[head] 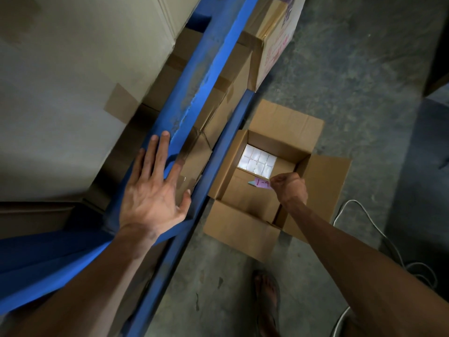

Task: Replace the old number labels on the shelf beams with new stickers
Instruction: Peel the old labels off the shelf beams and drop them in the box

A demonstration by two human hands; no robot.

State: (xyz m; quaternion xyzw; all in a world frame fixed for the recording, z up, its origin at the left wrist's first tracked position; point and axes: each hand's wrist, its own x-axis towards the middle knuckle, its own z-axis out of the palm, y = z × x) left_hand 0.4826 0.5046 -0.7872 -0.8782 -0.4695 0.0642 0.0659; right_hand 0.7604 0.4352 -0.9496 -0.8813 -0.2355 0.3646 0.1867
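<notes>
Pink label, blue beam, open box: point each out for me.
pink label (262, 184), head view, on its written face.
blue beam (206, 69), head view, on its scuffed front face.
open box (286, 117), head view, on the far flap.

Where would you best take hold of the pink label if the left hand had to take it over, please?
Judging by its pose, take the pink label at its free left end, coming from the shelf side. The right hand pinches its right end over the open carton, so only that end is clear, beyond the handwritten number.

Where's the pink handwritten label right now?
Pinched in the right hand, the pink handwritten label hangs over the open cardboard box on the floor, right of the blue shelf beam.
</notes>
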